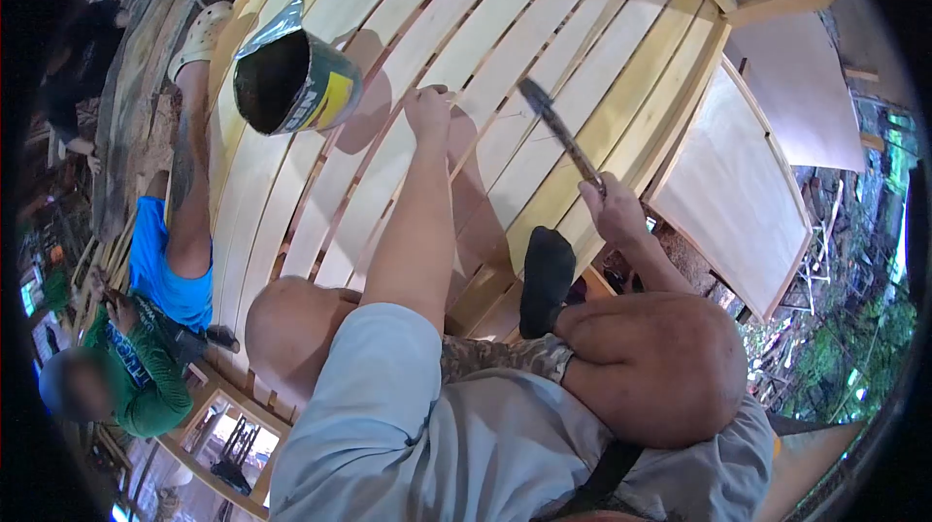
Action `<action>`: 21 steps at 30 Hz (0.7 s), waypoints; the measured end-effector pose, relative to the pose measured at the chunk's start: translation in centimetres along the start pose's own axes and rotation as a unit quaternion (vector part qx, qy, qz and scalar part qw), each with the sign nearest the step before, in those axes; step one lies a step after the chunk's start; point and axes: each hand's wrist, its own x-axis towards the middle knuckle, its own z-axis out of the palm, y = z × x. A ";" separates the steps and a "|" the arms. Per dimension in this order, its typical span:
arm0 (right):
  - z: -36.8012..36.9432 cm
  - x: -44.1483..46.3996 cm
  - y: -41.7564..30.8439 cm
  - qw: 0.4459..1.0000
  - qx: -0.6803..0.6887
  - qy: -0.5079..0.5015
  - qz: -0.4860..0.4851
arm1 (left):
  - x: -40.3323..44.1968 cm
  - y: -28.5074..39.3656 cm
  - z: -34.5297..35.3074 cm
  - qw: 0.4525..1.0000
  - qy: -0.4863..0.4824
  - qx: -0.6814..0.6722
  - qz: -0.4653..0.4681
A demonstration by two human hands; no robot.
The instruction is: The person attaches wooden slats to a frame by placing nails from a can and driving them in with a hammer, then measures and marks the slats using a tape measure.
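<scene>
My right hand (618, 214) is closed around the handle of a hammer (563, 132), its dark head raised over the pale wooden slats (485, 46). My left hand (427, 112) is closed and rests low on the slats, left of the hammer head. What its fingers pinch, if anything, is too small to make out. Left of that hand, a cut-open tin can (325, 93) with a yellow label patch stands on the slats, its inside dark.
My bent knees and a dark-socked foot (547, 269) are on the slats. A person in a green top (146, 367) sits at the left, one leg reaching onto the slatted frame's edge. Framed panels (738, 192) lie at the right. Another person in dark clothes is at the far left.
</scene>
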 end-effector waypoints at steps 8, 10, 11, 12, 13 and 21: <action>-4.5 -1.9 -6.3 0.998 -0.032 -0.053 -0.002 | -0.1 1.6 -0.9 0.924 0.004 -0.366 -0.110; -3.6 -0.5 -4.4 0.996 -0.060 -0.059 0.002 | -0.4 2.6 -1.3 0.938 -0.021 -0.307 -0.157; -3.5 -0.3 -4.2 0.994 -0.087 -0.069 0.008 | -0.8 3.0 -1.4 0.938 -0.021 -0.309 -0.157; -3.5 -0.4 -4.0 0.994 -0.089 -0.069 0.007 | -1.1 3.3 -1.4 0.940 -0.008 -0.299 -0.163; -3.4 -0.5 -4.0 0.994 -0.088 -0.062 0.004 | -1.4 3.6 -1.6 0.942 0.007 -0.290 -0.169; -3.9 -0.2 -4.1 0.991 -0.046 -0.111 0.065 | -0.5 0.7 -1.7 0.954 0.018 -0.270 -0.128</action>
